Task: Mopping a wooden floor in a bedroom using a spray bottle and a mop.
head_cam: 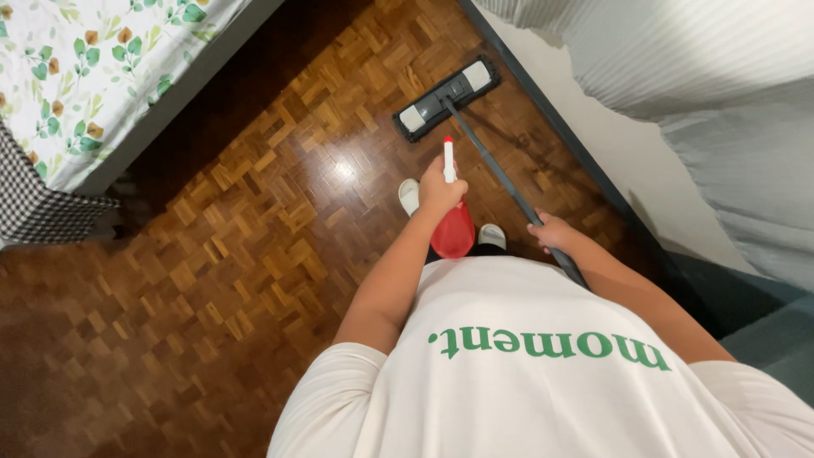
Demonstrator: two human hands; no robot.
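We saw the left hand [439, 188] wrapped around a red spray bottle [454, 229], its white nozzle with a red tip [448, 158] sticking forward past the fingers, bottle body hanging down toward the torso. The right hand [553, 231] was closed round the dark handle [496, 165] of a flat mop, gripping it low, near the body. The handle ran diagonally away to the mop head [447, 97], a dark rectangular plate with pale pad ends, lying flat on the parquet floor [254, 254] close to the dark skirting [577, 153] along the pale wall. Two white slippers [409, 195] showed under the hands, one partly hidden by the bottle. We noted a cream T-shirt [543, 382] filling the lower frame. At upper left sat a bed with a leaf-patterned sheet [93, 59] and a checked cloth [34, 199] draped at its edge. Pale ribbed curtains [721, 85] hung at upper right. A bright glare spot sat on the floor beside the bottle nozzle.
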